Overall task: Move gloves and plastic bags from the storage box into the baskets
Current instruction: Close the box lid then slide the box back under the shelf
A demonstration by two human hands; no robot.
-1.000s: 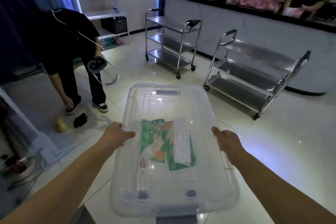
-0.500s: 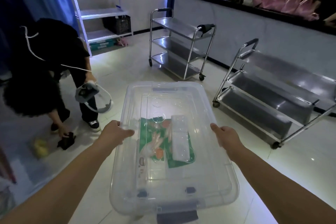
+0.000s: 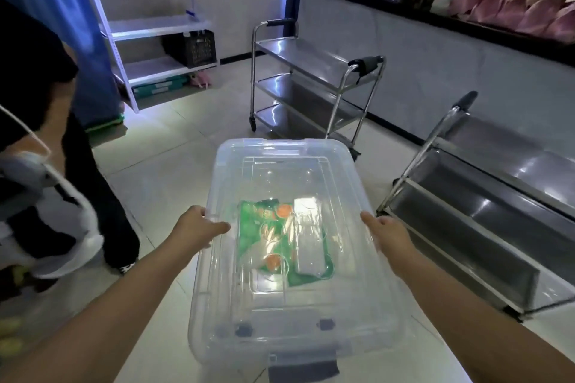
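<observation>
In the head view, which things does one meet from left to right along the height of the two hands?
Person in black → left hand → green packet inside the storage box → right hand → steel trolley.

Clear lidded storage box (image 3: 292,314) held level; green packet (image 3: 264,227) lying flat inside

A single wide-angle view is given, taken from head height and aimed forward and down. The box (image 3: 292,246) is seen close below, with both forearms entering from the bottom edge. The floor (image 3: 174,165), two carts and a counter are taken in farther off; the edges are bent, probably by the lens.
</observation>
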